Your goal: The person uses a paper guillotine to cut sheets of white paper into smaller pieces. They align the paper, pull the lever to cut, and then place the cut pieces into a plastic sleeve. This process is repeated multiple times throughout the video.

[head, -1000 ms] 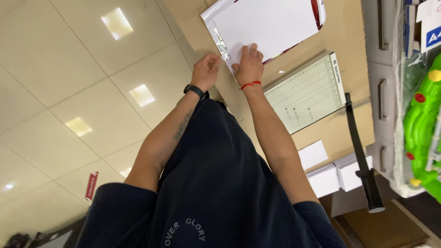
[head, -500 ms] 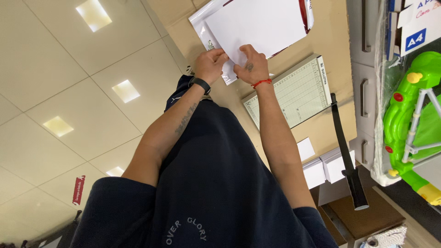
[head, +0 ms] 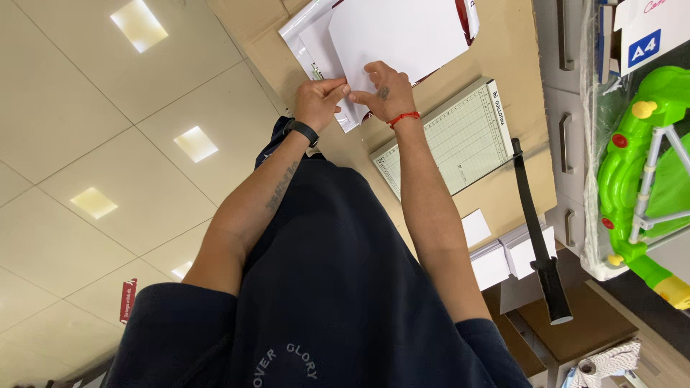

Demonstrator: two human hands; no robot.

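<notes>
The left hand (head: 318,100) and right hand (head: 384,92) both pinch the near edge of a white sheet of paper (head: 402,32), which lies on a brown table (head: 503,43). A paper cutter (head: 449,140) sits just beside them, with a tiled floor (head: 108,129) to the left.

— What do we see at the top?
— Our left hand (head: 316,100) and right hand (head: 384,90) meet at the lower edge of a white sheet (head: 402,32), fingers pinching it, over a paper pack (head: 309,43) on the brown worktop (head: 510,50).
— And beside them?
— We see a paper cutter (head: 449,136), its black-handled blade arm (head: 539,237) raised, and a green toy (head: 640,158) at the right.
</notes>
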